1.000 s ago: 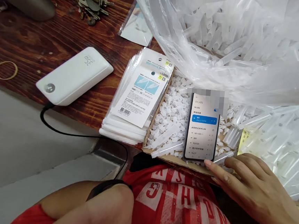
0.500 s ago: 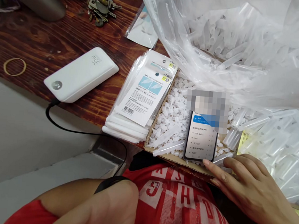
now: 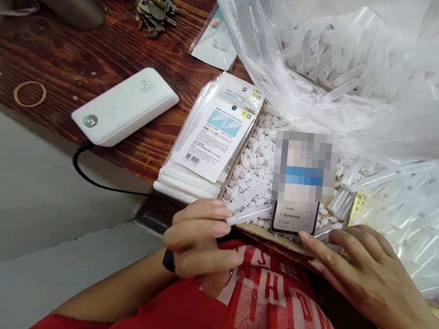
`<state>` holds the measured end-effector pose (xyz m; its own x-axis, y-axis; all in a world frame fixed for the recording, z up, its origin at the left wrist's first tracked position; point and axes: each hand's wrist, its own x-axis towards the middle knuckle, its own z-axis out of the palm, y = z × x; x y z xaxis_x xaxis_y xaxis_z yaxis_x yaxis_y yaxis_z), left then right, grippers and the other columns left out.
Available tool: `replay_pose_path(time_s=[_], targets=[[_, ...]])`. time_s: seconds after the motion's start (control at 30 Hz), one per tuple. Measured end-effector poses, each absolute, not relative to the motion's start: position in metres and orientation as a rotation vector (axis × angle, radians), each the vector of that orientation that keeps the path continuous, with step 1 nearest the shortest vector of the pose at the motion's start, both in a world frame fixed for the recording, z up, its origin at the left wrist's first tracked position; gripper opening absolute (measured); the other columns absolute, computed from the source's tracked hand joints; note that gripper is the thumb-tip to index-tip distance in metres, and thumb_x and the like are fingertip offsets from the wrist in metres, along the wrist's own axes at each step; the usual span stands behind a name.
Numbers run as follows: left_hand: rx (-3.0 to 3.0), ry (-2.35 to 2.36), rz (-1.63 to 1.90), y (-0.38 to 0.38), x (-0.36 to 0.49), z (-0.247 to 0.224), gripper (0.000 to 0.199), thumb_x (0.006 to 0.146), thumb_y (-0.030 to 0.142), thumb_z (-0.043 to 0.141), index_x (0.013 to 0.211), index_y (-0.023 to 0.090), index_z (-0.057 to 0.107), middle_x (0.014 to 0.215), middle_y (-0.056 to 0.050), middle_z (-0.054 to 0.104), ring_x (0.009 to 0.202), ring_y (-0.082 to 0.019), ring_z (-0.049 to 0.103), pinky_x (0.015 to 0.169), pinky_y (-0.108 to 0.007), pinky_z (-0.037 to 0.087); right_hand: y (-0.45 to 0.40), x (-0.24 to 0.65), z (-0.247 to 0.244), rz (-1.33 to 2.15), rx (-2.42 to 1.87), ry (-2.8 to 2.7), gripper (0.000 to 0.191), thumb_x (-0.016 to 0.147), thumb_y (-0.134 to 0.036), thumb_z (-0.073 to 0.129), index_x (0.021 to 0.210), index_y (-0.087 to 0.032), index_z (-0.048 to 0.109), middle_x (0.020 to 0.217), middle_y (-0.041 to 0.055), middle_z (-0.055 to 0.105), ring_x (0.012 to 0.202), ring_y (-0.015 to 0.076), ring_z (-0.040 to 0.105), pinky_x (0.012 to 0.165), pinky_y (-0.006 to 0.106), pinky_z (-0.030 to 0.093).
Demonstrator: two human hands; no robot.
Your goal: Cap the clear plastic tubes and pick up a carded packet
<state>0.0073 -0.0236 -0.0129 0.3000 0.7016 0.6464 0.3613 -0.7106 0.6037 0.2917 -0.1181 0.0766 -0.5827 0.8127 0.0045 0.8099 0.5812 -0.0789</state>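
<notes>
A phone [image 3: 295, 221] lies screen up on small translucent plastic pieces [image 3: 256, 162] in a shallow cardboard tray [image 3: 274, 241]. Its upper part is pixelated; network names show below. My right hand [image 3: 367, 274] rests at the tray's near edge, fingers apart, the index fingertip touching or just beside the phone's lower right corner. Left of the phone, my left hand [image 3: 200, 245] hovers at the tray's near left corner with loosely bent fingers and nothing visible in them. Its fingertips are close to a clear plastic tube [image 3: 251, 214].
Packaging sleeves [image 3: 210, 138] are stacked against the tray's left side. A white power bank [image 3: 126, 108] with a black cable, a rubber band [image 3: 29, 94] and keys [image 3: 156, 10] lie on the wooden table [image 3: 98, 56]. A plastic bag [image 3: 260, 50] of tubes stands behind; bagged tubes [image 3: 422, 223] lie right.
My left hand has risen from my lap to the tray's near left corner, its fingers now in sight. My right hand stays by the phone. The view has shifted slightly.
</notes>
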Motion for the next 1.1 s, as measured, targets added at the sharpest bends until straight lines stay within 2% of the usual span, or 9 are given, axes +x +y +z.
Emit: replay_pose_path(time_s=[0.07,0.17,0.63,1.1], targets=[[2.185,0.841,1.772,-0.0235,0.0107,-0.0166,0.032,0.106,0.048,0.038,0.088,0.035,0.061,0.084,-0.001,0.047,0.077,-0.021,0.053,0.07,-0.037,0.056,-0.1175,0.2915,0.075,0.096,-1.424,-2.764,0.042,0.111,-0.031,0.051,0.151,-0.023,0.061,0.104,0.0082,0.067,0.099,0.0276,0.054,0.097,0.043,0.04],[2.2,0.713,1.861,-0.0206,0.0125,-0.0162,0.031,0.103,0.034,0.047,0.076,0.028,0.062,0.083,-0.002,0.051,0.079,-0.02,0.059,0.075,-0.037,0.058,-0.1169,0.291,0.0743,0.094,-1.434,-2.763,0.041,0.111,-0.03,0.05,0.15,-0.023,0.063,0.105,0.0084,0.067,0.1,0.0276,0.054,0.099,0.044,0.039],[2.307,0.722,1.664,-0.0177,0.007,-0.0092,0.035,0.106,0.026,0.047,0.078,0.028,0.068,0.084,-0.001,0.056,0.081,-0.019,0.061,0.081,-0.034,0.06,-0.1167,0.2898,0.0792,0.167,-1.451,-2.729,0.043,0.108,-0.026,0.056,0.151,-0.025,0.061,0.106,0.0065,0.066,0.101,0.0255,0.055,0.104,0.043,0.039],[2.295,0.758,1.605,-0.0215,0.0038,-0.0078,0.04,0.108,0.028,0.043,0.08,0.028,0.071,0.087,-0.002,0.058,0.085,-0.019,0.063,0.086,-0.035,0.06,-0.1154,0.2884,0.0785,0.16,-1.461,-2.739,0.04,0.111,-0.024,0.049,0.148,-0.023,0.064,0.105,0.0067,0.067,0.101,0.0256,0.055,0.102,0.043,0.038]])
